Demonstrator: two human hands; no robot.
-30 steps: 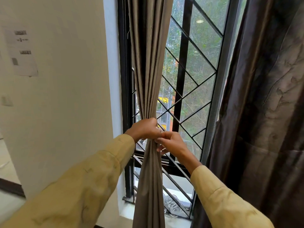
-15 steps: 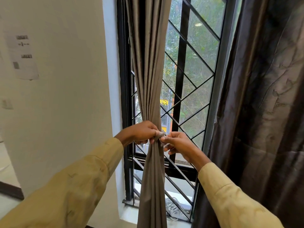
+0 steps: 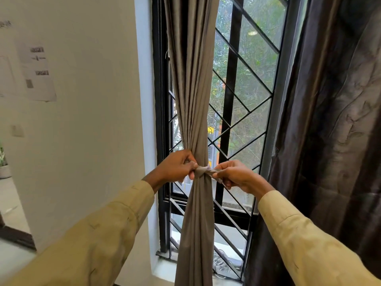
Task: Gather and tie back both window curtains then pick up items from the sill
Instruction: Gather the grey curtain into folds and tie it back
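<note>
A grey-brown curtain [image 3: 191, 100] hangs gathered into a narrow bundle in front of the left side of the window. A tie-back band [image 3: 203, 169] of the same cloth wraps its waist. My left hand [image 3: 178, 167] grips the band's left end and my right hand [image 3: 233, 175] grips its right end, on opposite sides of the bundle. A second, darker brown curtain [image 3: 334, 120] hangs loose and spread on the right. A tangle of light cable [image 3: 221, 263] lies on the white sill [image 3: 165, 269], partly hidden behind the window bars.
Black window bars [image 3: 232, 100] in a diamond pattern stand behind the curtains. A white wall [image 3: 92, 120] with a taped paper sheet [image 3: 39, 75] and a switch is to the left. A doorway and floor show at the far left.
My hands have moved apart sideways, each holding an end of the band, and the band now sits tight around the curtain's waist. The view has drifted slightly upward.
</note>
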